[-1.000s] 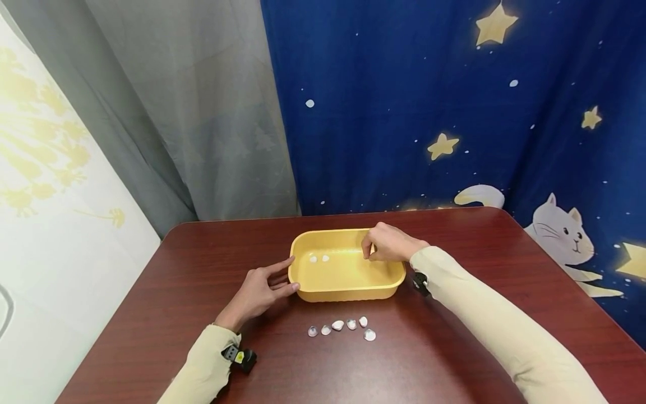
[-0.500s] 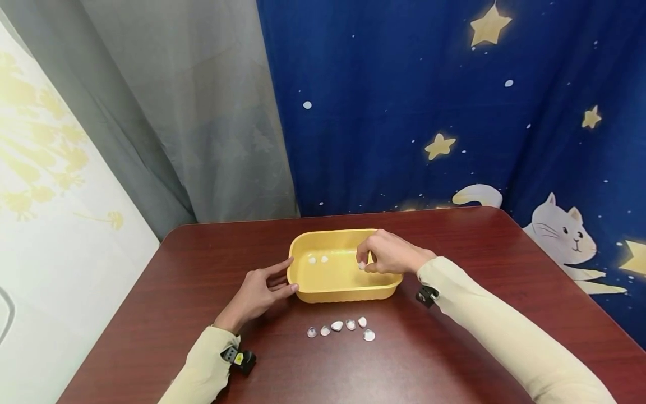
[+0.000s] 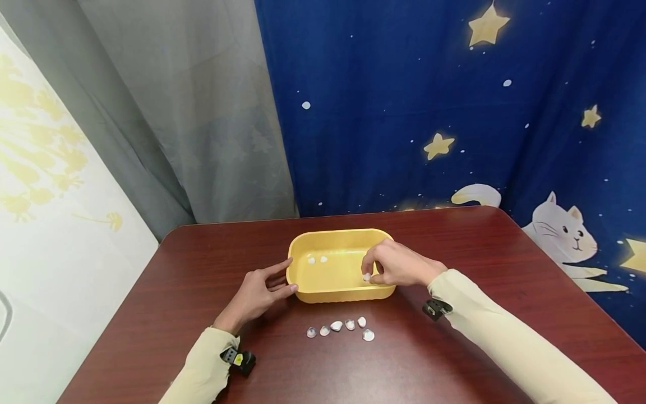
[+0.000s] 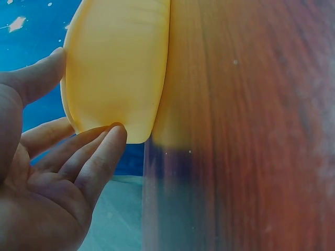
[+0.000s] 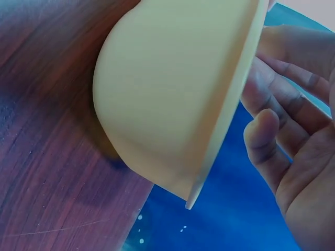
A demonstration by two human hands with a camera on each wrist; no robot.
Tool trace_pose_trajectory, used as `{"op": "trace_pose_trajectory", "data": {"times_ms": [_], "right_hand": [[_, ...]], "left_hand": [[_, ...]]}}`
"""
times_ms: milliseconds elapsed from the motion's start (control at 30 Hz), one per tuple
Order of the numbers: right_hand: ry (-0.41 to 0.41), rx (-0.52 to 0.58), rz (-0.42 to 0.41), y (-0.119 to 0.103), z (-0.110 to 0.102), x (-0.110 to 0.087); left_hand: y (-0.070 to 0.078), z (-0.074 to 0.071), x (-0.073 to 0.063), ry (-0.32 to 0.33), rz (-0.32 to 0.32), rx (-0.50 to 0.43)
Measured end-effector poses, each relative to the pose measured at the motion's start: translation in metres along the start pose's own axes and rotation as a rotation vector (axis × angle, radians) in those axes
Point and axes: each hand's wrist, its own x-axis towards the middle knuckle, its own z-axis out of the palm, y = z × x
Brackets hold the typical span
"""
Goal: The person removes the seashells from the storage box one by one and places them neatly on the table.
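Note:
Inside the right part of a yellow plastic tray (image 3: 330,298), my right hand (image 3: 398,264) pinches a small white seashell (image 3: 367,277) between thumb and fingertips, low toward the near wall. My left hand (image 3: 254,294) rests against the tray's left end with fairly straight fingers, thumb at the near corner and forefinger at the rim. In the left wrist view its fingertips (image 4: 118,130) touch the end wall. Two white shells (image 3: 317,260) lie on the tray floor at left. The right wrist view shows the tray's outer wall (image 5: 157,78), which hides the pinched shell.
Several more shells (image 3: 336,326) lie in a loose row on the dark red wooden table (image 3: 272,370), in front of the tray. One shell (image 3: 368,335) sits slightly nearer at the row's right end. Curtains (image 3: 353,140) hang behind the table's far edge.
My right hand has moved nearer to me within the tray, from the far side toward the near wall, and the pinched shell has come into sight. My left hand stays at the tray's end.

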Motion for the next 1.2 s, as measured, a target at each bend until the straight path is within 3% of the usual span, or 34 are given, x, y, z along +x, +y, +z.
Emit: {"op": "trace_pose_trajectory", "data": {"times_ms": [633,1200], "right_hand": [[0.086,0.047,-0.073,-0.022,-0.005,-0.019],[0.064,0.072,-0.12,-0.041,0.007,-0.023]], "left_hand": [[0.001,0.001,-0.001,0.009,0.004,0.019],[-0.002,0.002,0.0,0.006,-0.015,-0.005]]}}
